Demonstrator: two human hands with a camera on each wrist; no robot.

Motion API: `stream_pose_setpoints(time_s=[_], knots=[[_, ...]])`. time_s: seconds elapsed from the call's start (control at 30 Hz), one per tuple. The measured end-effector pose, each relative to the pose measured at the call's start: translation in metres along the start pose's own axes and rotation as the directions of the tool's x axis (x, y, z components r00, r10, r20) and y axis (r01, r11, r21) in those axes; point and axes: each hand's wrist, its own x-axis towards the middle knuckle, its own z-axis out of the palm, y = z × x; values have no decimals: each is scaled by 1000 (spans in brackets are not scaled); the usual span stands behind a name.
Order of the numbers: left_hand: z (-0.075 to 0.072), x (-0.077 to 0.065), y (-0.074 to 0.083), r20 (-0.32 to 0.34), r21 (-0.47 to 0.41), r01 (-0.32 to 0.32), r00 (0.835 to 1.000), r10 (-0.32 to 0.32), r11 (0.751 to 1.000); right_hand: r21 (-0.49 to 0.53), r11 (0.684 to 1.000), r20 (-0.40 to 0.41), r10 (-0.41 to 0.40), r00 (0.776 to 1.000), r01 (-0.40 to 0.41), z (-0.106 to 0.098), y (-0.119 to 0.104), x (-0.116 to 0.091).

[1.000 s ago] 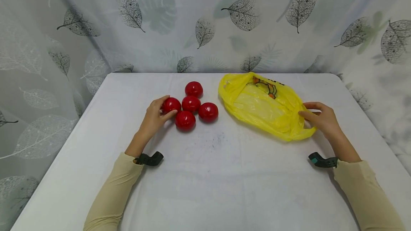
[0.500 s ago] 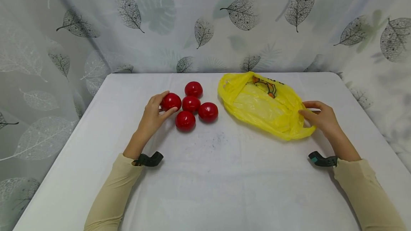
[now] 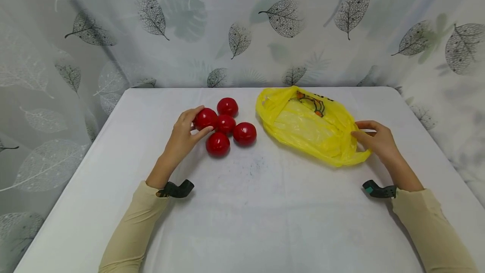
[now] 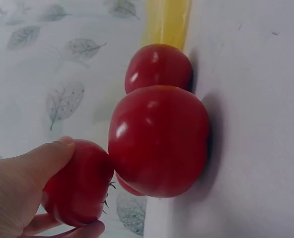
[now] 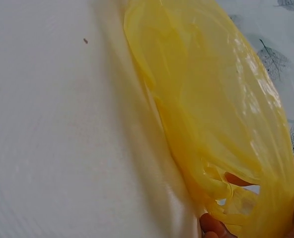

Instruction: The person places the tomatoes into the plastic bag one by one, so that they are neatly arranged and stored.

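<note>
My left hand (image 3: 179, 139) grips a red tomato (image 3: 206, 119) between thumb and fingers, at the left of a cluster of tomatoes. In the left wrist view this held tomato (image 4: 80, 183) is raised off the table, with small dark stem tips at its side. A larger-looking tomato (image 4: 159, 141) sits right beside it, partly hiding others. At the right, my right hand (image 3: 383, 141) pinches the near right end of a yellow plastic bag (image 3: 303, 127), which lies spread and crumpled with a printed picture near its far edge. The right wrist view shows fingertips (image 5: 210, 225) at the gathered bag film.
Other tomatoes stand close together: one at the back (image 3: 227, 107), a middle one (image 3: 226, 124), a front one (image 3: 217, 144) and a right one (image 3: 244, 134). A white cloth covers the table (image 3: 242, 218). Behind it hangs a leaf-patterned curtain (image 3: 189, 62).
The left hand has lifted its tomato slightly and shifted it right, so it overlaps the middle tomato in the head view. The right hand and the bag have stayed nearly still.
</note>
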Motion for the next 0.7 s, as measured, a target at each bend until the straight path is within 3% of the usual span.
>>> stream_pose_setpoints(time_s=[0.3,0.7], knots=[[3,7,7,7,4,-47,999,46,999,8,1000,3,20,1000,-20,0,2,2],[12,14,18,21,-16,-95,995,96,995,1,1000,3,-10,1000,10,0,2,0]])
